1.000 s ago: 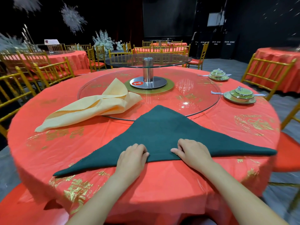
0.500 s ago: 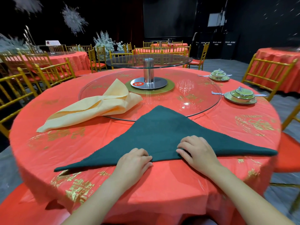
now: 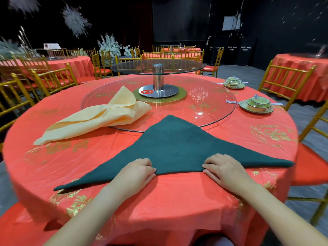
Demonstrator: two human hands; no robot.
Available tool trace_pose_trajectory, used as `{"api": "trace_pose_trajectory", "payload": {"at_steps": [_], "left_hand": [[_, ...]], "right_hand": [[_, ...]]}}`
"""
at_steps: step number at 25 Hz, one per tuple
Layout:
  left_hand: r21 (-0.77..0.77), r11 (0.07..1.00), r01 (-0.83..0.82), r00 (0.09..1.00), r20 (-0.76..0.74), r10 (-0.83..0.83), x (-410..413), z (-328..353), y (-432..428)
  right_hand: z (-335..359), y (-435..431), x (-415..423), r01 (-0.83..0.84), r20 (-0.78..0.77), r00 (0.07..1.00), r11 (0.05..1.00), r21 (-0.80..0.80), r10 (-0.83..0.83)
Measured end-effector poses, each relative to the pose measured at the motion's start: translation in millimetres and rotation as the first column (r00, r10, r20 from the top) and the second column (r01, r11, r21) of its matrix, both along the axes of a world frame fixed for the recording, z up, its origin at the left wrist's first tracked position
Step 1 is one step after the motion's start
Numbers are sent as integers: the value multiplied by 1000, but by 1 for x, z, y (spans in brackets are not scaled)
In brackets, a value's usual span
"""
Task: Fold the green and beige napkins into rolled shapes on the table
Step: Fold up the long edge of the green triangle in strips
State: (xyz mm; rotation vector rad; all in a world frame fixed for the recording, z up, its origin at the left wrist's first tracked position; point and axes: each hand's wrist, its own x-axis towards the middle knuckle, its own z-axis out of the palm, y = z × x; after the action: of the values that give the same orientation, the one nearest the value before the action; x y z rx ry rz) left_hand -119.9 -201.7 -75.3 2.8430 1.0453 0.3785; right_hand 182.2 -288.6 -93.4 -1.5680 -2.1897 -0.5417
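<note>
A dark green napkin (image 3: 174, 148) lies flat as a wide triangle on the red tablecloth (image 3: 177, 201), its tip resting on the glass turntable. My left hand (image 3: 135, 172) and my right hand (image 3: 224, 168) sit side by side on its near long edge, fingers curled and pinching the cloth. A beige napkin (image 3: 99, 118) lies loosely folded to the left, partly on the turntable, with nothing touching it.
A glass turntable (image 3: 213, 107) with a raised glass tier on a metal post (image 3: 158, 79) fills the table's middle. Two green lidded bowl sets (image 3: 256, 106) stand at the right. Gold chairs (image 3: 285, 80) ring the table; other red tables stand behind.
Both hands have slid apart along the green napkin's near edge, left hand leftward and right hand rightward. The napkins lie as before.
</note>
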Motion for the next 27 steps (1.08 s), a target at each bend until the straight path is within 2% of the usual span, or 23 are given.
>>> {"api": "trace_pose_trajectory", "payload": {"at_steps": [4,10,15,18,20,25,27], "left_hand": [[43,999,21,1000,-24,-20,2,7,4],[-6,1000,-16,1000,-27,16,-8,7,-7],[-78,987,-137,990,1,138,0,8,1],[-5,984,-177,983,-47,176,2,6,1],[40,980,-194,981,-22,195,1,2,1],[232,967,-102,995,16,101,23,-1,-6],[171,984,-50,998,45,43,51,3,-21]], "right_hand": [[6,2,-1,-5,21,1000,1000,12,4],[8,-13,0,-18,-52,999,989,-149,10],[12,-3,-3,96,-211,965,956,-277,-158],[9,4,-3,151,-181,960,942,-300,-212],[6,6,-1,192,-185,949,934,-303,-255],[5,8,-3,224,-212,928,913,-341,-307],[6,9,-3,220,-217,926,908,-356,-309]]}}
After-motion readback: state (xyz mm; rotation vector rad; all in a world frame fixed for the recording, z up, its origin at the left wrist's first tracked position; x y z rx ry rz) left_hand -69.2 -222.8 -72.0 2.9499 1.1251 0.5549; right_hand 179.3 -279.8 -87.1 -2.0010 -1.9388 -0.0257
